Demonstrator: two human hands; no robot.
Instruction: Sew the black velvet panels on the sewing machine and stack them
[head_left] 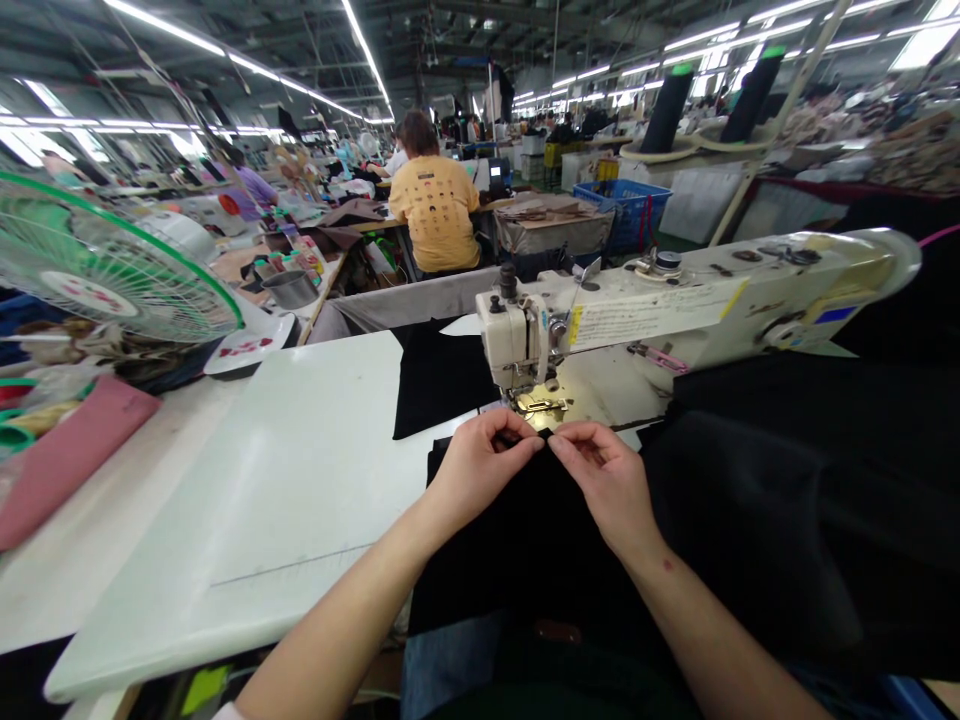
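Just in front of the needle area of a white sewing machine [630, 310], my left hand [484, 455] pinches the edge of a black cloth [517, 540]. My right hand [604, 470] pinches the same edge close beside it, thumbs and fingertips nearly meeting. From there the cloth hangs down over the table's front edge toward my lap. Another black fabric piece [442, 375] lies flat behind and left of the needle. Beneath the presser foot, a shiny metal plate [544, 405] is lit by the machine lamp.
The white tabletop [300, 440] stretches to the left. A green-rimmed fan [112, 270] and a pink cloth [75, 450] are at far left. Dark fabric [787, 500] is heaped at right. Beyond are a seated person in yellow [435, 205], a blue crate [622, 210] and black thread cones [667, 110].
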